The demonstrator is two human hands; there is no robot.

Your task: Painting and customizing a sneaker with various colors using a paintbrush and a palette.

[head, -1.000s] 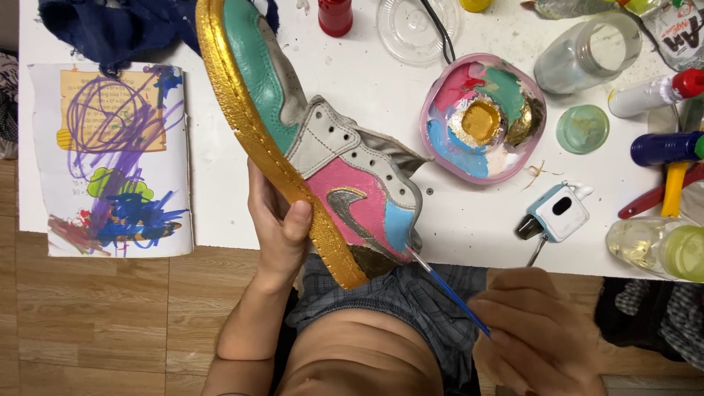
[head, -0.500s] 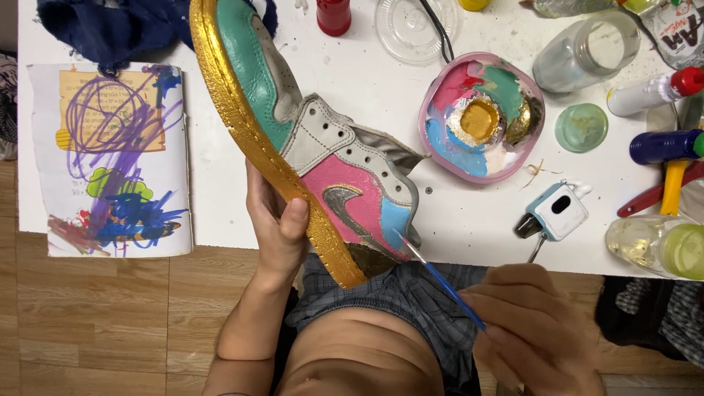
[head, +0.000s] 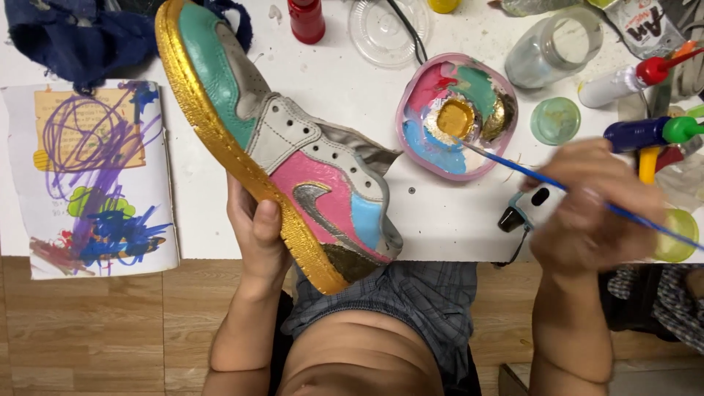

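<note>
A person paints a sneaker at a white surface (head: 440, 220) seen from above; well to the left of the left hand lies one sheet of paper (head: 92, 172) scribbled in purple, blue and green, with one dark blue cloth (head: 81, 37) bunched beyond it; the left hand (head: 257, 231) is clenched around the gold sole of the one sneaker (head: 275, 143), thumb pressed on the sole's edge, holding the shoe tilted above the surface edge and the lap, its teal, grey, pink and light blue panels facing up; past the shoe's toe end stand one red paint bottle (head: 306, 18) and one clear plastic lid (head: 385, 29); between the two hands sits one pink palette dish (head: 456, 114) with red, teal, blue and gold paint; half a second ago the brush tip was at the shoe's heel panel, and now the right hand (head: 590, 213), grasping one thin blue paintbrush (head: 557, 187), has swung away to the dish, the bristles touching the paint near its gold centre, which looks like reloading colour rather than painting; beyond the right hand are one clear jar (head: 550, 51), one small green lid (head: 555, 121), and a cluster of squeeze tubes (head: 645, 132) too crowded to count surely.
</note>
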